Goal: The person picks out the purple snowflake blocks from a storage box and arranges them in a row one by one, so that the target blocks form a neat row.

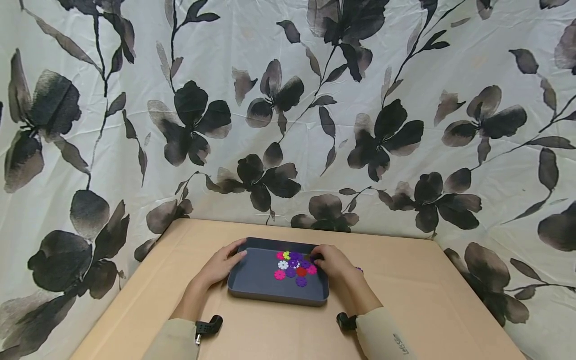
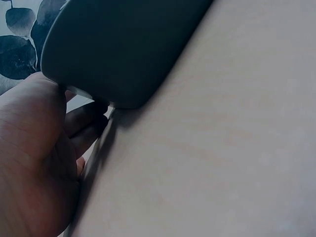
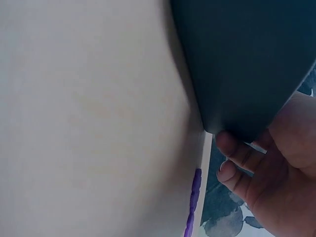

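Note:
A shallow dark grey rectangular tray [image 1: 256, 275] sits at the middle of the table. My left hand [image 1: 220, 262] grips its left side, thumb over the rim and fingers along the outer wall. On the opposite side my right hand [image 1: 336, 261] holds the rim near the back right corner; its fingertips meet the tray wall [image 3: 237, 64] in the right wrist view. Inside, toward the right, lie several small notched flower-like discs: purple discs [image 1: 301, 282], pink discs [image 1: 280, 275], a red disc [image 1: 301, 271], a white disc [image 1: 283, 265] and a yellow-green one.
Beside the right hand, a purple disc [image 3: 194, 197] lies on the light wooden-toned table [image 1: 405, 290]. Behind the table hangs a pale cloth [image 1: 315, 140] with dark flower prints. Each wrist wears a black band with a camera.

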`<control>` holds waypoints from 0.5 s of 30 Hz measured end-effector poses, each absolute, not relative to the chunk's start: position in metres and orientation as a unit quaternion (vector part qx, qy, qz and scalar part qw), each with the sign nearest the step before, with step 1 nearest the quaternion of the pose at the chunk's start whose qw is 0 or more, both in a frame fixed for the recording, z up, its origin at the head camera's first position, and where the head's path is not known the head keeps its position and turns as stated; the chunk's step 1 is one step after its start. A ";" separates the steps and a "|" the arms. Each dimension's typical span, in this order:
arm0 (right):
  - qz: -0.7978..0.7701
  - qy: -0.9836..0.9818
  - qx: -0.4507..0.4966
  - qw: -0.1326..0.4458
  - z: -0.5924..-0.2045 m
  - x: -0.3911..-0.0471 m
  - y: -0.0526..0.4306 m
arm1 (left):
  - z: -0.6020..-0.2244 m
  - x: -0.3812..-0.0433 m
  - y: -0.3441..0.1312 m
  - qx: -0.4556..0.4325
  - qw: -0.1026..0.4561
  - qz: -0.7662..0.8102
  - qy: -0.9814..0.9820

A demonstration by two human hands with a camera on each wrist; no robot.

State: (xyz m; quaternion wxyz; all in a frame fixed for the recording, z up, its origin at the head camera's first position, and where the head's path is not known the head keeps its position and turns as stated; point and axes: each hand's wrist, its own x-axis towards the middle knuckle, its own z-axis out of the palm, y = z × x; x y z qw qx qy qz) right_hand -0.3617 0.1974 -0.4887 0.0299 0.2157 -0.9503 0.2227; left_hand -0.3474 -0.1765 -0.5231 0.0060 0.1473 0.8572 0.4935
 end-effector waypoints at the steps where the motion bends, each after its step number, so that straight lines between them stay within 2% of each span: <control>1: 0.224 -0.950 0.216 0.030 -0.489 -0.362 0.197 | -0.523 -0.348 -0.177 0.147 0.006 0.493 0.858; 15: 0.233 -0.947 0.220 0.032 -0.492 -0.363 0.199 | -0.523 -0.349 -0.176 0.149 0.006 0.491 0.858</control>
